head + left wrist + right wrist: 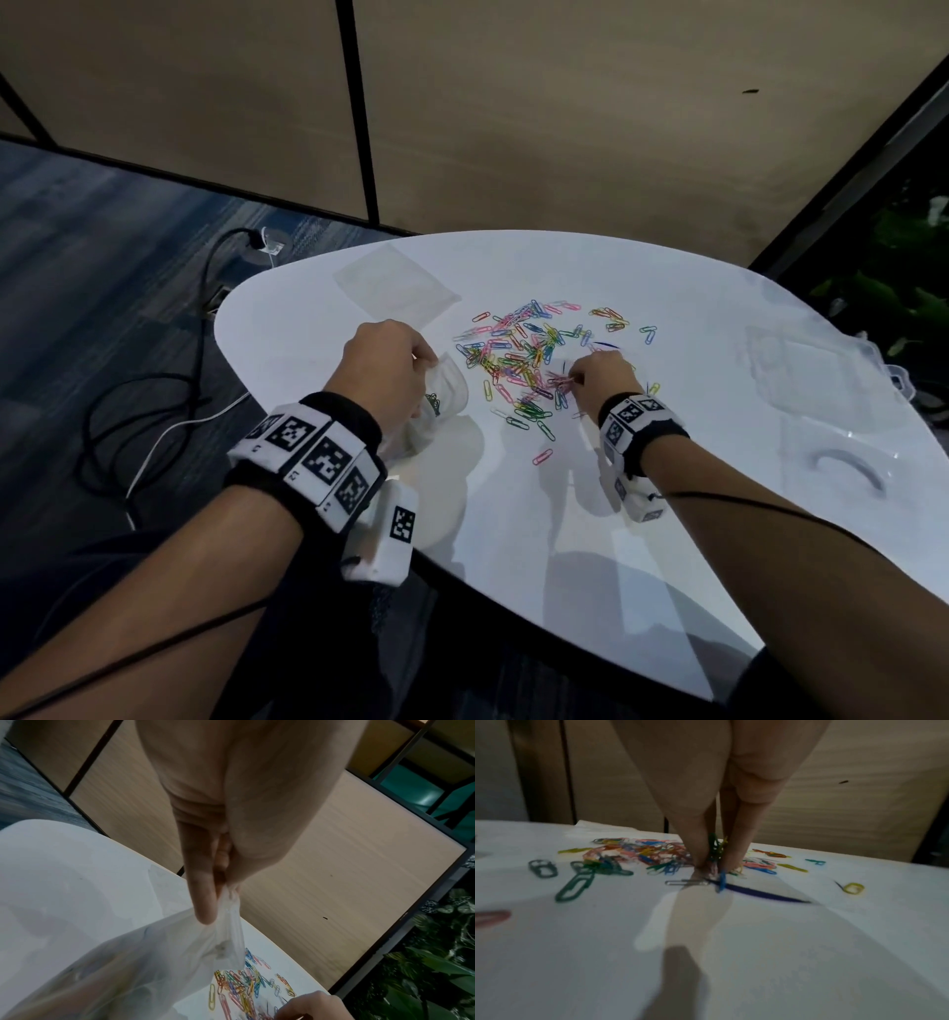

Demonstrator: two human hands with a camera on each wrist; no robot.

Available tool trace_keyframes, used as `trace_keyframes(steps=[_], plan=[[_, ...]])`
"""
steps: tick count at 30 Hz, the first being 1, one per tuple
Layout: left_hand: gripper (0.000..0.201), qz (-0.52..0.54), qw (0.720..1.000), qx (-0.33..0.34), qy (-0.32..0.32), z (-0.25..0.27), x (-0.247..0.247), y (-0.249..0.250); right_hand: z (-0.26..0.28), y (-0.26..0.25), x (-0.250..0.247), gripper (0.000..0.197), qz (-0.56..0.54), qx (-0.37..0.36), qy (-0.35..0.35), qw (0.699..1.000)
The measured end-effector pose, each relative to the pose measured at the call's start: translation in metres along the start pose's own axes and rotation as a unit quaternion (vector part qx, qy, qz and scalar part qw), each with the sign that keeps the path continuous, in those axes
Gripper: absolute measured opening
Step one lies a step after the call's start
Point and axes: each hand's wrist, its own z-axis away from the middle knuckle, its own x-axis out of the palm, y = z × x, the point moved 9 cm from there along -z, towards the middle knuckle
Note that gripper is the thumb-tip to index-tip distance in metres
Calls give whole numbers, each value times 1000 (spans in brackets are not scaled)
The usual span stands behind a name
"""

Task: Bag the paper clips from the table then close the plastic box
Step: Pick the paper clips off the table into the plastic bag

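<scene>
Small coloured wire paper clips, light, slick and prone to tangle, lie scattered mid-frame on the glossy white counter; best pinched in small bunches. Right hand fingers pinch several clips. Left hand fingers pinch the rim of a limp clear plastic bag.

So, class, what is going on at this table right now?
A person is bagging paper clips. The left hand pinches a clear plastic bag open by its rim, while the right hand gathers a small bunch from the colourful pile of paper clips. Most clips lie loose on the white table.
</scene>
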Motion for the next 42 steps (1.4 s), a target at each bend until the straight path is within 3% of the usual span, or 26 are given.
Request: trace_keyframes(steps=[3,5,7,9,11,14,17,19,21,26,31,35,42], plan=[[22,-7,1000,4,-6,1,3,5,2,33,-6,13,-136,108,-1,985],[22,-10,1000,4,-10,1,6,8,5,59,-5,7,-261,180,-3,948],[22,-9,1000,3,-15,0,8,10,11,68,3,5,-440,226,-38,868],[23,-8,1000,0,-21,-2,11,12,20,60,4,2,-619,255,-55,740],[24,-8,1000,-4,-28,-3,14,14,31,41,-4,13,-722,256,-76,639],[23,-8,999,-5,-36,-2,19,19,45,0,-26,33,-780,211,-154,568],[23,-2,999,-9,-41,-1,23,23,63,-48,-43,34,-810,158,-225,519],[24,0,999,-10,-38,0,24,26,74,-78,-46,20,-799,123,-263,526],[25,6,999,-8,-36,1,25,29,83,-98,-43,13,-778,100,-273,558],[22,17,999,1,-45,3,32,35,83,-103,-29,17,-686,96,-178,699],[24,20,998,4,-51,3,33,37,79,-99,-47,7,-532,20,-49,845],[23,19,999,7,-50,2,33,36,77,-107,-56,14,-408,-32,-25,912],[23,5,999,9,-49,3,34,36,79,-123,-63,17,-265,-120,-9,957]])
